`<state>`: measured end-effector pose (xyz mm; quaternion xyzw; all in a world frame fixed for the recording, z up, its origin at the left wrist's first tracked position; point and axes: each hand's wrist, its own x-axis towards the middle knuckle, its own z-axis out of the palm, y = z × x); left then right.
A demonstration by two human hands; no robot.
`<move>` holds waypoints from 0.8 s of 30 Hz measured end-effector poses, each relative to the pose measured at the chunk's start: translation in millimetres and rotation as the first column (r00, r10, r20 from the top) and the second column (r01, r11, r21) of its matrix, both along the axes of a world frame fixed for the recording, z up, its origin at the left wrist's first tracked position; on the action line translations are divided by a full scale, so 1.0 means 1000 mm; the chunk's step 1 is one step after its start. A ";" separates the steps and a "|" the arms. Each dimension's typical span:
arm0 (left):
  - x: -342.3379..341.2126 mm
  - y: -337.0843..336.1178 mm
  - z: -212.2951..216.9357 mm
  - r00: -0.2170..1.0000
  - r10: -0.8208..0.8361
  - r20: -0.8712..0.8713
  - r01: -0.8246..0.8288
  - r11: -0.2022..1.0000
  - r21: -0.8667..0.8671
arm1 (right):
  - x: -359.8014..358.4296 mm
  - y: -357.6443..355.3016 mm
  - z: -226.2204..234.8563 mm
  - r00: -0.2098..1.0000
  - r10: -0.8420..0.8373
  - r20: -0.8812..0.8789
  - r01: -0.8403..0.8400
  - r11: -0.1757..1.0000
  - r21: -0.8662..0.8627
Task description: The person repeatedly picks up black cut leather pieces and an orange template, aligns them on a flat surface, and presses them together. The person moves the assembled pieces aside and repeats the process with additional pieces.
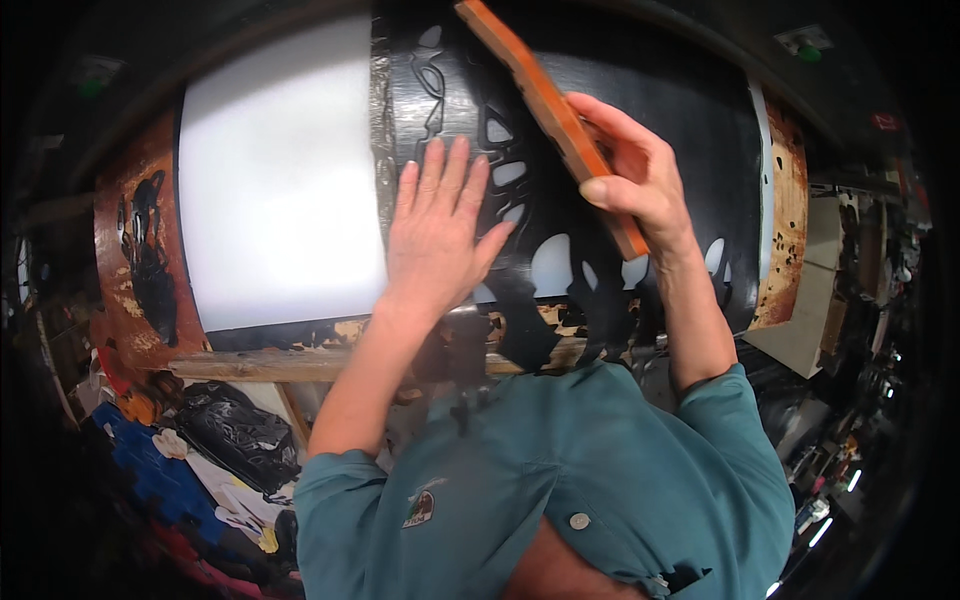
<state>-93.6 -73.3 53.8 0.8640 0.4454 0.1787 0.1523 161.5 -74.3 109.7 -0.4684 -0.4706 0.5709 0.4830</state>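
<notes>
A stained wooden frame (135, 260) borders a glowing white panel (280, 180); the left hand (440, 225) presses flat, fingers spread, on the black stencil screen (690, 130), while the right hand (635, 175) grips an orange squeegee (545, 105) angled across it.

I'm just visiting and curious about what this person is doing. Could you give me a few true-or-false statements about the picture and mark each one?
1. The right hand grips an orange-edged squeegee. True.
2. The left hand is closed in a fist. False: it lies flat, fingers spread, on the black printing screen.
3. The white sheet lies to the left of the black screen. True.
4. The person wears a red shirt. False: the shirt is teal.
5. Both hands hold the squeegee. False: only the right hand does.
</notes>
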 end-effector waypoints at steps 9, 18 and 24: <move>-0.020 -0.005 -0.005 1.000 -0.007 -0.007 0.007 0.999 0.050 | 0.016 -0.040 -0.022 0.733 -0.285 0.618 0.139 0.952 0.274; -0.019 -0.001 -0.010 0.999 -0.029 0.035 0.026 0.995 0.092 | -0.012 -0.025 -0.057 0.376 -0.442 0.815 -0.050 0.868 0.494; -0.028 -0.006 0.004 0.934 -0.042 0.354 0.012 0.996 0.085 | 0.023 -0.044 -0.046 0.597 -0.251 0.762 0.005 0.951 0.309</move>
